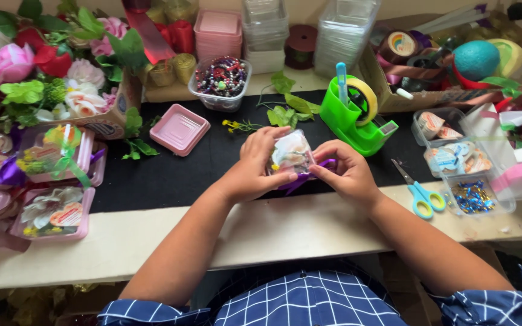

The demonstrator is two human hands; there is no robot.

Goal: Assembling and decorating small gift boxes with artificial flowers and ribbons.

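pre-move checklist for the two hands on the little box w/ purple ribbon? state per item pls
1. Left hand grips box: ok.
2. Right hand on box and ribbon: ok.
3. Ribbon tied: cannot tell, mostly hidden under the hands.
4. Scissors free on the table, right of the right hand: ok.
5. Tape dispenser upright behind the box, roll loaded: ok.
6. Box lid fully shut: cannot tell, fingers cover the edges.
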